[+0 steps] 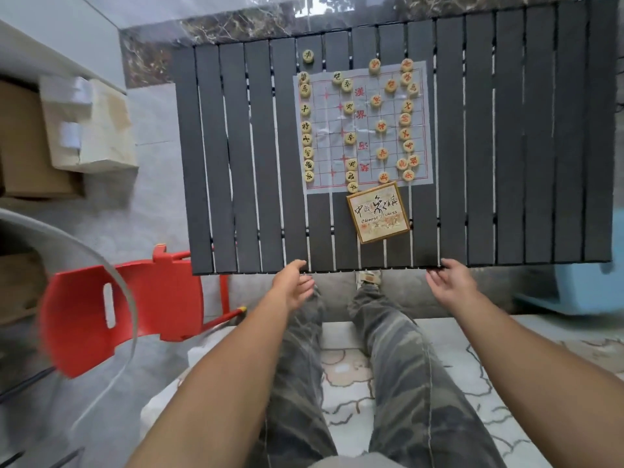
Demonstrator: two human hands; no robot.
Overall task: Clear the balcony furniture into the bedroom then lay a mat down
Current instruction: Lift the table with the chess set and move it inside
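Clearing furniture: left hand and right hand loosely open at slatted table near edge, holding nothing; next needs grip and level lift, Chinese chess pieces loose.

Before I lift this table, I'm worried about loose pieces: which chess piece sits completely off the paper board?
The lone piece near the table's far edge, beyond the paper board's far-left corner. It rests on bare tabletop; the others touch the paper.
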